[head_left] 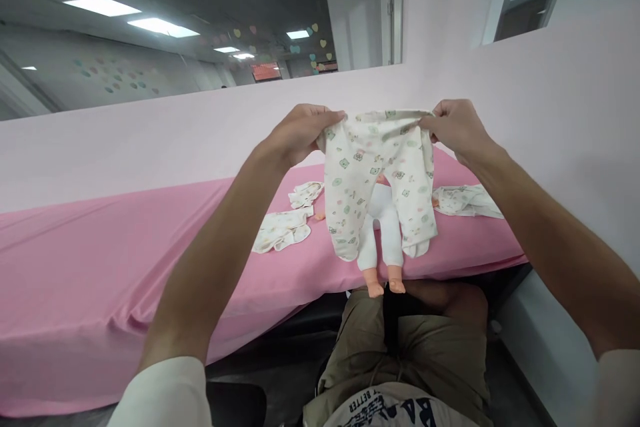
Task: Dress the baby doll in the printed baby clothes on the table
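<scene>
I hold up a pair of small cream baby trousers (373,177) with a printed pattern, its legs hanging down. My left hand (300,130) pinches the left side of the waistband. My right hand (457,127) pinches the right side. Behind the trousers a baby doll (383,240) lies on the pink table cover (125,260), its white-clad legs and bare feet hanging over the front edge.
More patterned baby clothes lie on the cover: a folded piece (281,229) and a smaller one (305,194) left of the doll, another (465,201) to the right. A pale pink wall (550,113) rises behind the table. My lap in khaki shorts (415,347) sits below.
</scene>
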The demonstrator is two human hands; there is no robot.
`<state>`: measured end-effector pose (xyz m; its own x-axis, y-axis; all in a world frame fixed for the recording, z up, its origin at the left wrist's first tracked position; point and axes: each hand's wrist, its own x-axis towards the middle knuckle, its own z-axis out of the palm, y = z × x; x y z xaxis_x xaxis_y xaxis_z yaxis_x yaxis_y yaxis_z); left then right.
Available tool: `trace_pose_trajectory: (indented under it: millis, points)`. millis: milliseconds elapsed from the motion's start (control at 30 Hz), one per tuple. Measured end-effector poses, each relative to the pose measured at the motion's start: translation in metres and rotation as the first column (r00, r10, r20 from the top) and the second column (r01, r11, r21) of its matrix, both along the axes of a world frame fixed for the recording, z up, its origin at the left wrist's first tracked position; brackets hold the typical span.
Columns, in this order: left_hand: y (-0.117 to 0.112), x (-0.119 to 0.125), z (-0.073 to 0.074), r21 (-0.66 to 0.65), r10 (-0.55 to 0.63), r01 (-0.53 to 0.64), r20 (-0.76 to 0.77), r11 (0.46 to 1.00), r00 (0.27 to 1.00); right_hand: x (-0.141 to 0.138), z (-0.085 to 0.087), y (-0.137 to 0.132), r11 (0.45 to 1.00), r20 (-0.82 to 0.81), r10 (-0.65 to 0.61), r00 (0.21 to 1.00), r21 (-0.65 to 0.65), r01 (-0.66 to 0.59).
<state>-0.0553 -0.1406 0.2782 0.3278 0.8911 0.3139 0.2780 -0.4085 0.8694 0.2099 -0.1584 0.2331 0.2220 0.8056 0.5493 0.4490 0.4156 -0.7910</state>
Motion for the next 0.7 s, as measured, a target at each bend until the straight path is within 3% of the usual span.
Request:
trace_pose_trajectory:
  millis: [133,300,467,700]
  points:
    - [-0.015,0.032,0.002,0.017,-0.078,0.077,0.117,0.997,0.99,-0.03,0.008,-0.017,0.988,-0.095,0.156,0.983,0.001,-0.157]
    - [-0.047,0.052,-0.006,0.141,-0.178,0.162,0.11,0.977,0.978,-0.056,0.001,-0.055,0.913,0.01,0.406,0.914,0.052,-0.406]
    - [-0.056,0.054,-0.017,0.242,-0.166,0.15,0.045,0.959,0.985,-0.051,-0.01,-0.058,0.905,0.027,0.424,0.905,0.037,-0.425]
    - [-0.057,0.058,-0.025,0.276,-0.171,0.159,0.022,0.948,0.985,-0.058,-0.022,-0.053,0.915,-0.116,0.403,0.908,0.046,-0.401]
